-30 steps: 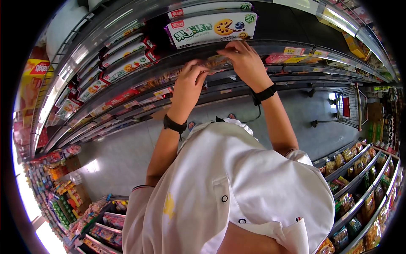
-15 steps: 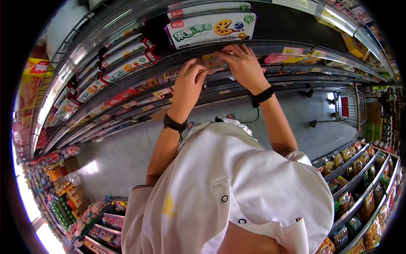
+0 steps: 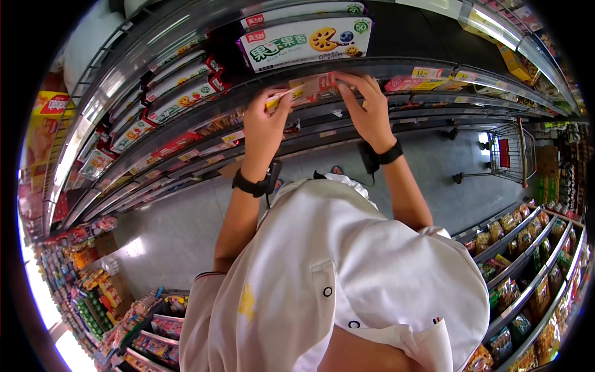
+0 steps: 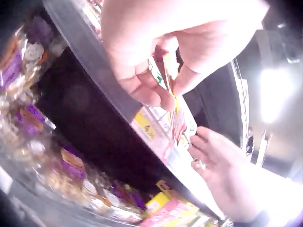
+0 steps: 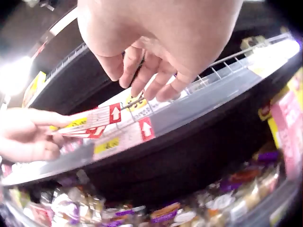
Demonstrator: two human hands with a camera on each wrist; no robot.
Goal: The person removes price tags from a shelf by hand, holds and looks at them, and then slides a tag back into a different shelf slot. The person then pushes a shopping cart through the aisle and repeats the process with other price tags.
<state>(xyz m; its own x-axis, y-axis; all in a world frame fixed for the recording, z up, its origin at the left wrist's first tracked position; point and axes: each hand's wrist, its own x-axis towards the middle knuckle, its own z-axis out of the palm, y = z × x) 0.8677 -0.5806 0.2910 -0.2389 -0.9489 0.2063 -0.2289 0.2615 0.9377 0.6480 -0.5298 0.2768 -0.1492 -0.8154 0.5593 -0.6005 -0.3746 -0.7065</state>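
Note:
My left hand (image 3: 265, 127) pinches a small stack of red, white and yellow price labels (image 5: 90, 121) between thumb and fingers, in front of the shelf edge. The right hand (image 3: 367, 111) is held to their right, its fingers loosely bent at the shelf's clear label strip (image 5: 189, 104); whether the fingertips touch it is unclear. Another label (image 5: 124, 140) with a white arrow on red sits on the strip just below the held ones. Seen from the left wrist, the labels (image 4: 178, 120) hang between my left hand (image 4: 165, 52) and right hand (image 4: 227, 170).
A white cookie pack (image 3: 307, 44) stands on the shelf above the hands, with red-and-white packs (image 3: 180, 99) to its left. Bagged snacks (image 5: 175, 213) lie on the shelf below. A shopping cart (image 3: 509, 155) stands in the aisle at right, and snack racks (image 3: 527, 273) are behind.
The left hand has shifted slightly left and turned, bringing the pinched labels into clearer view. The right hand has moved a little right, and the gap between the hands has widened.

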